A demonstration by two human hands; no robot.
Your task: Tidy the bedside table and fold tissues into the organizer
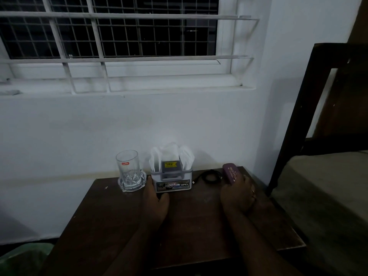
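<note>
Two hands on dark wooden bedside table point(123, 222), left hand point(154, 198) loosely cupping white "OPEL" plastic organizer point(172, 181) stuffed with white tissues point(171, 154), right hand point(238, 193) gripping maroon case point(230, 173), clear "cello" glass point(128, 170) far left.

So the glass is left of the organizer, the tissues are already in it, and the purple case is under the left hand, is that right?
Not quite. In the head view the purple case is under the right hand; the left hand touches the organizer. The glass is left of the organizer, with tissues in it.
</note>
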